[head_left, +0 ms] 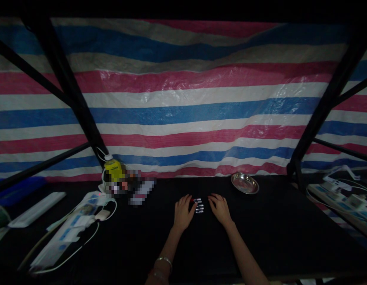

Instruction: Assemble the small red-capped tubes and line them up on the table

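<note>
Several small, shiny silver cylinders (199,208) lie side by side on the black tabletop (136,237) between my hands. The farthest one shows a red end (192,200), and their exact kind is too small to make out. My left hand (182,212) rests palm down at their left, fingers spread, with its thumb and index finger around the red end; I cannot tell if they touch it. To the right of the cylinders, my right hand (220,209) lies palm down with fingers apart, holding nothing.
A round metal dish (244,183) stands at the back right. At the left are a power strip (67,233) with cables, a yellow bottle (114,169) and a long white object (38,209). More plugs and strips (346,198) lie far right. Dark frame posts flank a striped sheet (195,114).
</note>
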`<state>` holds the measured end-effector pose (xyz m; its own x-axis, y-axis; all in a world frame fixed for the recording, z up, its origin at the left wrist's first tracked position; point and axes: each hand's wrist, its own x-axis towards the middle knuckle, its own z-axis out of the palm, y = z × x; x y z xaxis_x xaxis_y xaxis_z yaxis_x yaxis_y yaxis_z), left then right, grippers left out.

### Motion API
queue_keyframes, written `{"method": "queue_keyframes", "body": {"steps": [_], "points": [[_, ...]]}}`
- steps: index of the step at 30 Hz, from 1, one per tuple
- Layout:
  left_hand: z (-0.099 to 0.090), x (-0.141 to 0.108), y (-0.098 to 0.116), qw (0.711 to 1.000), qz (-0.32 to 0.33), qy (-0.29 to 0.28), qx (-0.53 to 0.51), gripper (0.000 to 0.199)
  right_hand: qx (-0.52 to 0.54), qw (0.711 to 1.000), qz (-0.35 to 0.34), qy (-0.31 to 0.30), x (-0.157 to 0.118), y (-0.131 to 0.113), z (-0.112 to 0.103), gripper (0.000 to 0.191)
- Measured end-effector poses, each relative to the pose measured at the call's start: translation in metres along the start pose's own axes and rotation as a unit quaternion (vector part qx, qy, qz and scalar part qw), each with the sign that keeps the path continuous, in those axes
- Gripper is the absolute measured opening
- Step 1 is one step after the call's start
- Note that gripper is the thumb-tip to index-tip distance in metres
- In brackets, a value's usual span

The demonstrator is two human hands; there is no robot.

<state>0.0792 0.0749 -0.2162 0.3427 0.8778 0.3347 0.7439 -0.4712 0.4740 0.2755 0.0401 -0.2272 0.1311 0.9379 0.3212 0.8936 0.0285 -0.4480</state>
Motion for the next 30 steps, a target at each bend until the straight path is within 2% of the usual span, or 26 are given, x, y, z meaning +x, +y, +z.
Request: {"method": "queue_keyframes", "body": {"steps": [3,10,16,24,30], "points": [[0.005,-0.001,0.001,0.999,0.026,-0.031,0.036,0.048,0.004,1.0,0.005,0.0,0.001,-0.001,0.0,0.034],[0.011,0.005,-0.001,0.991,0.039,-0.075,0.106,0.046,0.017,1.0,0.002,0.008,0.0,-0.002,-0.002,0.034],[0.013,0.01,-0.004,0.99,0.05,-0.072,0.112,0.043,-0.01,1.0,-0.001,0.011,-0.001,-0.004,-0.001,0.03],[0.015,0.022,-0.003,0.99,0.056,-0.078,0.102,0.041,-0.061,0.997,0.048,0.026,0.002,-0.024,0.0,0.029],[0.017,0.021,-0.004,0.991,0.068,-0.071,0.096,0.041,-0.079,0.995,0.053,0.025,0.002,-0.03,0.001,0.03]]}}
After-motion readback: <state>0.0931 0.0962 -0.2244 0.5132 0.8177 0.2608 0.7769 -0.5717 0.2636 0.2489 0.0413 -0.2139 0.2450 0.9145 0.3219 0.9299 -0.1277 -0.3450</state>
